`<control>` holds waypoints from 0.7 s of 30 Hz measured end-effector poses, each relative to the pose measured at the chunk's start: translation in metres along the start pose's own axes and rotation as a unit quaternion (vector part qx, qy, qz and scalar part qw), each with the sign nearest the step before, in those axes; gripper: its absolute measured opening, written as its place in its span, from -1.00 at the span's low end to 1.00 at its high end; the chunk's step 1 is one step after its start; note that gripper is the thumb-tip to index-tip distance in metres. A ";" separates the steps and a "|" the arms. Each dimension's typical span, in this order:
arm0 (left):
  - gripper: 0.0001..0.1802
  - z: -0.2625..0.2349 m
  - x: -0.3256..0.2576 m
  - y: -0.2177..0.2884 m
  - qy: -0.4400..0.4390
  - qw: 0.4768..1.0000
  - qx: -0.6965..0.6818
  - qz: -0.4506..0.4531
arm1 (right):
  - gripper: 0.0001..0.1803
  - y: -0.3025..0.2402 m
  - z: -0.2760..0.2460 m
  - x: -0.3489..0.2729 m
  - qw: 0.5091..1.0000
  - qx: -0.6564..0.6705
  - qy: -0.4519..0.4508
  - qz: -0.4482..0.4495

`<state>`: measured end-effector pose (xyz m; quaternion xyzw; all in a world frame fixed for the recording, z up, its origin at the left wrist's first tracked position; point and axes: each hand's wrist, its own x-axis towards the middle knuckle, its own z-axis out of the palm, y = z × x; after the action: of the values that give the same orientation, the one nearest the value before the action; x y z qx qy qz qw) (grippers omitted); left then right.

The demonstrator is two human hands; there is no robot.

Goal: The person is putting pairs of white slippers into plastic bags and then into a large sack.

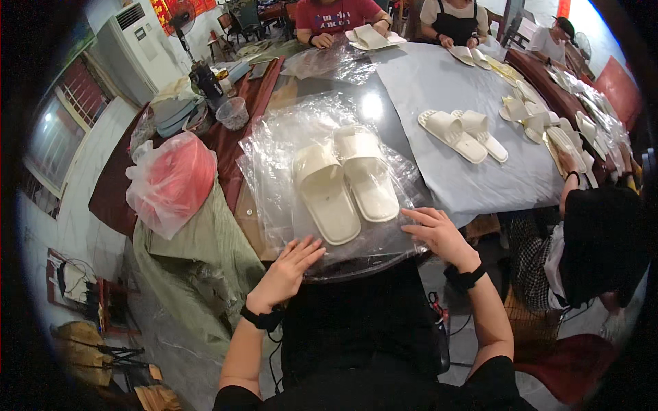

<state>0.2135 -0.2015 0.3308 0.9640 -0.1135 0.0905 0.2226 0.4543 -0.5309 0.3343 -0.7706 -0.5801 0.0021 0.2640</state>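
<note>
A pair of cream slippers point(330, 202) lies side by side on the table in front of me, toes pointing away. Clear plastic bags point(271, 147) spread in a stack beneath them. Film seems to cover the slippers too, but I cannot tell for sure whether they are inside a bag. My left hand point(291, 264) rests with fingers extended on the plastic by the table's near edge, left of the slippers. On the other side, my right hand point(439, 234) has its fingers apart, touching the plastic's right edge. Neither hand grips anything.
Another cream pair point(456, 133) sits on the grey sheet point(404, 75) to the right. More slippers point(531, 113) are heaped farther right, where a co-worker's hand point(567, 164) reaches in. Several people work around the table. At left stand a pink bundle in plastic point(171, 179) and a clear tub point(233, 113).
</note>
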 end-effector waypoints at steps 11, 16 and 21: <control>-0.73 0.016 0.008 -0.009 0.144 0.981 -0.116 -0.050 | -0.92 -0.002 0.025 0.020 0.935 0.218 0.207 0.187; -0.92 0.033 0.021 -0.007 0.230 0.945 -0.186 -0.140 | -0.87 0.015 0.049 0.032 0.908 0.217 0.306 0.186; -0.68 0.033 0.032 0.001 0.254 0.913 -0.155 -0.280 | -0.68 0.033 0.061 0.026 0.868 0.285 0.279 0.296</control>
<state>0.2483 -0.2234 0.3090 0.8542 0.2088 0.2478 0.4066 0.4731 -0.4891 0.2766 -0.7656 -0.2011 0.0305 0.6103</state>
